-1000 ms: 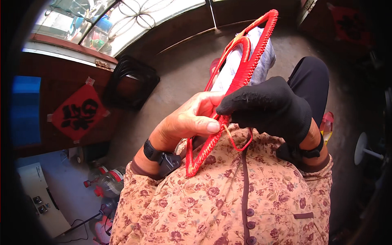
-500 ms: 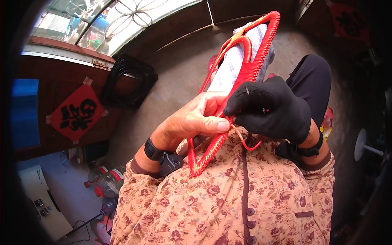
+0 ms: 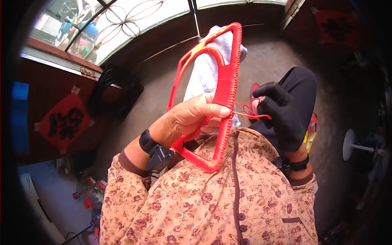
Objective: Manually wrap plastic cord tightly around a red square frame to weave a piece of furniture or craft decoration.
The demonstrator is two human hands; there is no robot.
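My left hand point(image 3: 200, 116), bare, is closed on the side of a frame point(image 3: 229, 81) wound closely with red cord. Its thumb presses on the wound edge, and the other fingers pass behind. The frame has a long, angular outline with a curved inner piece near its far end. A loose red cord point(image 3: 250, 116) runs from the edge beside my left thumb to the right. My right hand point(image 3: 279, 112) wears a black glove and stands apart from the frame, its fingers bent around the cord. The exact grip is partly hidden by the dark glove.
A pale striped cloth point(image 3: 203, 73) lies under the frame over my left leg. My dark-trousered right leg point(image 3: 304, 87) is beside the glove. A black stacked object point(image 3: 116, 92) stands at the left, plastic bottles point(image 3: 97, 194) at the lower left, a white round-based stand point(image 3: 348, 145) at the right.
My right hand has moved away from the frame to the right, drawing the cord out. The frame has shifted left in view and turned more upright; my left thumb now rests farther up its edge.
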